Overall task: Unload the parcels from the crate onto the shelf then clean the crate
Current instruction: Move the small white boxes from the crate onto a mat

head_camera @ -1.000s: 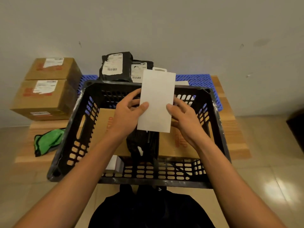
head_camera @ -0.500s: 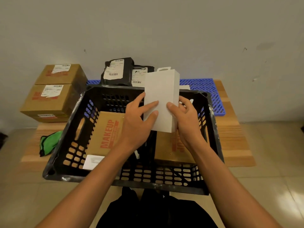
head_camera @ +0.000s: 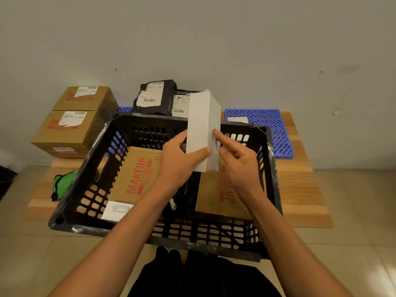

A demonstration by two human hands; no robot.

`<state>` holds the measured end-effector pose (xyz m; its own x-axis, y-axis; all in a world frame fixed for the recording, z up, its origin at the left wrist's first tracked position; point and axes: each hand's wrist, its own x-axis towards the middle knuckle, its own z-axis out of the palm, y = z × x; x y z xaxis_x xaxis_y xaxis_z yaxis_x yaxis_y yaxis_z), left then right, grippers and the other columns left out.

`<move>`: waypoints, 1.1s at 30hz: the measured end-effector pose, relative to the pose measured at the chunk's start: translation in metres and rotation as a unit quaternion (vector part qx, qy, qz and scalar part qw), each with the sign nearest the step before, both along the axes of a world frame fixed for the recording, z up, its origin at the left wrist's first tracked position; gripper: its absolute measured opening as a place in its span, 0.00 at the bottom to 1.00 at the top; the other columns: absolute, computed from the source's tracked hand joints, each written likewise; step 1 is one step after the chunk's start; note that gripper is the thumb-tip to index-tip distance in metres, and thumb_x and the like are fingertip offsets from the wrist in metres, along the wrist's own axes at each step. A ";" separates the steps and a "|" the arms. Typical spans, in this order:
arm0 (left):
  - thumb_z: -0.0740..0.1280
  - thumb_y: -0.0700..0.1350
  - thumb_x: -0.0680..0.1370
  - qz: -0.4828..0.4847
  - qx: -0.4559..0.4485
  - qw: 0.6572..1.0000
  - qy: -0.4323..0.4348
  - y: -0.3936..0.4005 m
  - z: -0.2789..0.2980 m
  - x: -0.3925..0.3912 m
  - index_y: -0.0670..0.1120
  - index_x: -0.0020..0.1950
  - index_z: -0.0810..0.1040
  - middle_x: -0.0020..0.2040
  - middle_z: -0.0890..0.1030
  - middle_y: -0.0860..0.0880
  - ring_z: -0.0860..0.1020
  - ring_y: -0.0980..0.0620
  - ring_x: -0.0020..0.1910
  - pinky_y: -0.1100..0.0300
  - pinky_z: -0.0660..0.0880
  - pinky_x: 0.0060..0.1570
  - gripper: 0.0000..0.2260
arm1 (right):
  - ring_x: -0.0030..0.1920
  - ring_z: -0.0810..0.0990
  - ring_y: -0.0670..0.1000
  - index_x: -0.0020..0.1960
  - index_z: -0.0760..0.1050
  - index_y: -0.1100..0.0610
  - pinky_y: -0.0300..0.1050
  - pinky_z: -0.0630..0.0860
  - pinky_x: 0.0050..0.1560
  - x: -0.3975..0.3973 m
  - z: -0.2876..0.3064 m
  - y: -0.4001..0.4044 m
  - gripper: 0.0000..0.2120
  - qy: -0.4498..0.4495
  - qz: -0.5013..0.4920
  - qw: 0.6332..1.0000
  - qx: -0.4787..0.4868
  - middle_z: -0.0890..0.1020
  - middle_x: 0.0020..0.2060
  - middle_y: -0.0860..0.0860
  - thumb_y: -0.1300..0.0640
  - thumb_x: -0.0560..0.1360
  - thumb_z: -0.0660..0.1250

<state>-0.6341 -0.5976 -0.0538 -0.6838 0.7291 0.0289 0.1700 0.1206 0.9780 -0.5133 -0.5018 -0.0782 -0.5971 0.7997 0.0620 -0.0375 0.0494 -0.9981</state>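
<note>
A black slatted crate [head_camera: 85, 159] stands on a low wooden shelf [head_camera: 300, 185]. Above the crate my left hand [head_camera: 177, 166] grips a tall white box [head_camera: 201, 125], thumb on its front face, and holds it upright, turned edge-on. My right hand [head_camera: 240, 168] touches the box's right edge with its index finger, the other fingers loosely curled. Inside the crate lie two brown "MAKEUP" cartons [head_camera: 137, 174] [head_camera: 225, 196], a black bag [head_camera: 190, 196] between them and a small white packet [head_camera: 115, 211].
Two labelled cardboard boxes [head_camera: 68, 129] are stacked at the shelf's left. Black mailer bags [head_camera: 154, 97] stand against the wall behind the crate. A blue plastic mat [head_camera: 267, 125] covers the back right, and a green cloth [head_camera: 62, 185] lies left of the crate.
The white box has risen and turned from flat-on to edge-on. My right hand has loosened from holding it to touching it with one finger. The view has tilted up slightly.
</note>
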 end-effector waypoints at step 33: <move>0.66 0.48 0.83 -0.038 -0.040 0.994 0.096 -0.003 -0.007 0.019 0.52 0.73 0.73 0.78 0.68 0.54 0.66 0.63 0.74 0.70 0.73 0.62 0.19 | 0.61 0.79 0.47 0.75 0.65 0.43 0.45 0.82 0.53 0.011 -0.001 0.015 0.32 -0.012 0.033 0.999 0.011 0.76 0.66 0.43 0.49 0.74 0.71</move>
<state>-0.6147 -0.6009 -0.0612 -0.6135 0.7841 0.0940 0.3640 0.1752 0.9148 -0.5025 -0.4869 -0.0790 -0.6504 0.7569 0.0644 -0.0178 0.0695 -0.9974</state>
